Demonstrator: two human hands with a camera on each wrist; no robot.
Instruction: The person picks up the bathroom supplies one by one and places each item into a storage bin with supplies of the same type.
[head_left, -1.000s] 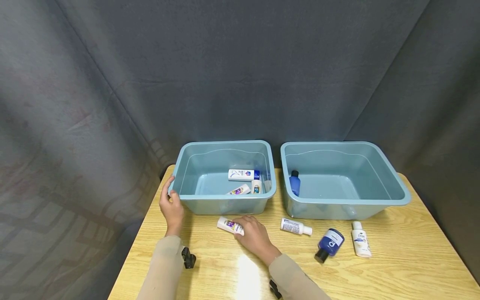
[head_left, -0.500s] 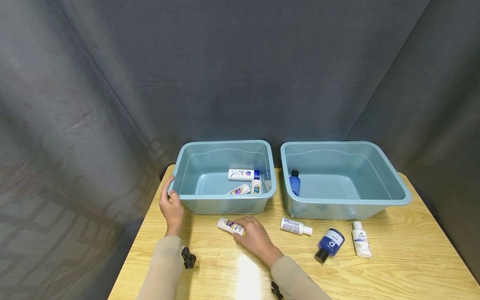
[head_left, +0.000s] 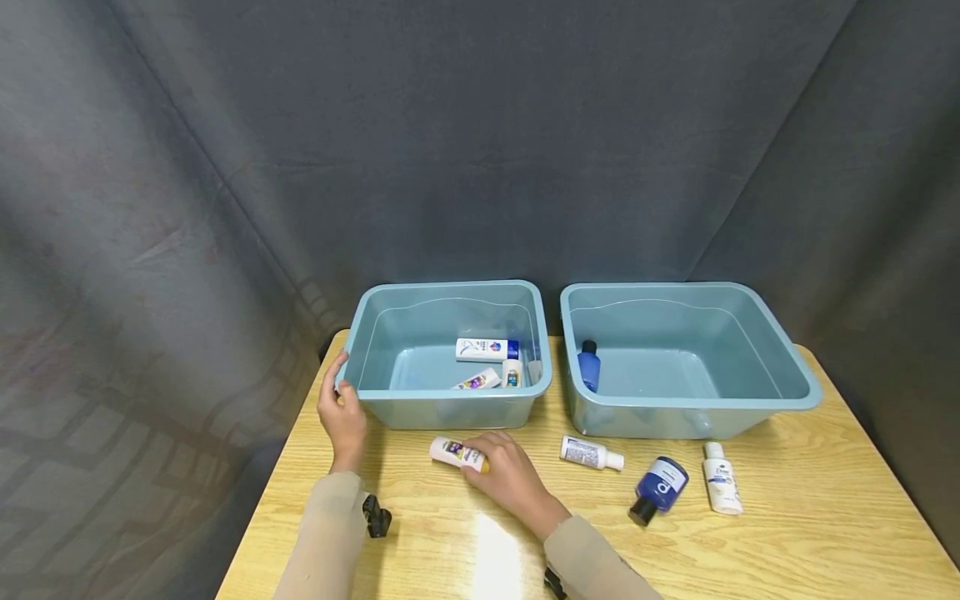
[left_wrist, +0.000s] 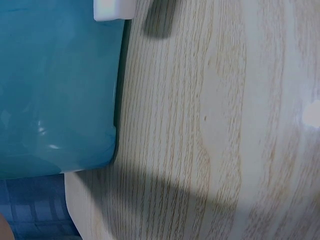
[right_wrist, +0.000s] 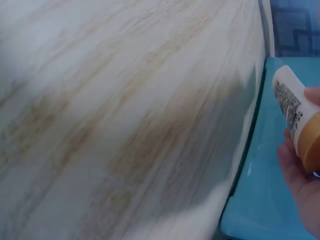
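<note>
My right hand (head_left: 510, 475) grips a small white bottle (head_left: 452, 451) with a purple label, in front of the left bin. Its orange-yellow cap (right_wrist: 311, 145) lies in my fingers in the right wrist view, and the white body sticks out past them. With my left hand (head_left: 343, 417) I hold the front left corner of the left blue bin (head_left: 442, 395), fingers at the side rim and thumb at the front. Inside that bin lie a white bottle with a blue cap (head_left: 486, 349), another purple-labelled bottle (head_left: 480, 380) and a white bottle (head_left: 512, 372), partly hidden by the front wall.
A second blue bin (head_left: 697, 404) stands at the right with a blue bottle (head_left: 589, 367) inside. Before it on the wooden table (head_left: 817, 492) lie a white bottle (head_left: 588, 453), a dark blue bottle (head_left: 660, 486) and another white bottle (head_left: 722, 481). A grey curtain (head_left: 465, 150) hangs behind.
The bottle in my right hand has shifted slightly left and turned, so more of its yellow cap shows. My left hand has stayed at the bin's corner.
</note>
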